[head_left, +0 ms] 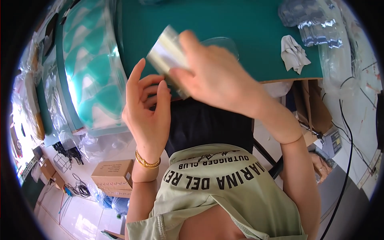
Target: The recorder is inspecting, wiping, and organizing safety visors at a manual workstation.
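Observation:
My right hand (224, 76) is closed around a shiny silvery-gold cylinder (170, 46), held tilted over the near edge of the green table (256, 24). The cylinder is blurred, so I cannot tell whether it is a roll or a can. Just below it, my left hand (148, 104) is raised with its fingers apart and slightly curled. Its fingertips come close to the cylinder's lower end; whether they touch cannot be made out. Behind my right hand, a clear curved plastic piece (228, 43) lies on the table, partly covered.
Clear plastic sheeting with rounded shapes (90, 68) lies at left. A crumpled white cloth (294, 56) rests at the table's right, near stacked clear plastic pieces (320, 32). Cardboard boxes (114, 174) stand on the floor at lower left. A black cable (347, 168) hangs at right.

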The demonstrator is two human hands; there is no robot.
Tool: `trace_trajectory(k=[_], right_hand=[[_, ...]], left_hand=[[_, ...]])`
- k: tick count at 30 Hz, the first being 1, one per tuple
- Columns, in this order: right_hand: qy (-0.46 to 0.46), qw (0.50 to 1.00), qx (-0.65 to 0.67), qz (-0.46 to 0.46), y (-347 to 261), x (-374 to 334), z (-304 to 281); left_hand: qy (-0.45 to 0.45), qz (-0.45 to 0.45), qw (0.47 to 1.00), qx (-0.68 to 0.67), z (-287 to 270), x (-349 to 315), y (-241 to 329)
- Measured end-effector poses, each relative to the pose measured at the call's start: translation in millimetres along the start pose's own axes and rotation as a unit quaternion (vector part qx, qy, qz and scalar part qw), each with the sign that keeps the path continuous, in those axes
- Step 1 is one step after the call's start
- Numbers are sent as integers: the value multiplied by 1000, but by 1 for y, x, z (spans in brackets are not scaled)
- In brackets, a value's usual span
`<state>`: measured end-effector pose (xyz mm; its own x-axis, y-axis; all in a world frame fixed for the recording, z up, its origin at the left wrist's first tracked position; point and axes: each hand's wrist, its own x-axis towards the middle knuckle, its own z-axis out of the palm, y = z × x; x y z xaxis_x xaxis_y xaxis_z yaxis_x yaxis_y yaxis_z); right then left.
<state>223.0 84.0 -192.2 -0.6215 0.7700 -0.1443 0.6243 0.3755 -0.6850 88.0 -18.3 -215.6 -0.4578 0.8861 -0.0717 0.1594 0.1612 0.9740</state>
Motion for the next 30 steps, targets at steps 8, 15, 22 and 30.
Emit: trace_trajectory(k=[8, 15, 22, 30], right_hand=[[201, 978, 52, 29, 70, -6, -62], [151, 975, -53, 151, 47, -54, -151], [231, 918, -321, -2, 109, -64, -289], [112, 940, -311, 90, 137, -44, -306]], left_hand=[[-66, 66, 986, 136, -51, -2, 35], [-230, 228, 895, 306, -28, 47, 51], [-268, 304, 825, 393, 24, 82, 38], [-193, 384, 835, 344, 31, 145, 59]])
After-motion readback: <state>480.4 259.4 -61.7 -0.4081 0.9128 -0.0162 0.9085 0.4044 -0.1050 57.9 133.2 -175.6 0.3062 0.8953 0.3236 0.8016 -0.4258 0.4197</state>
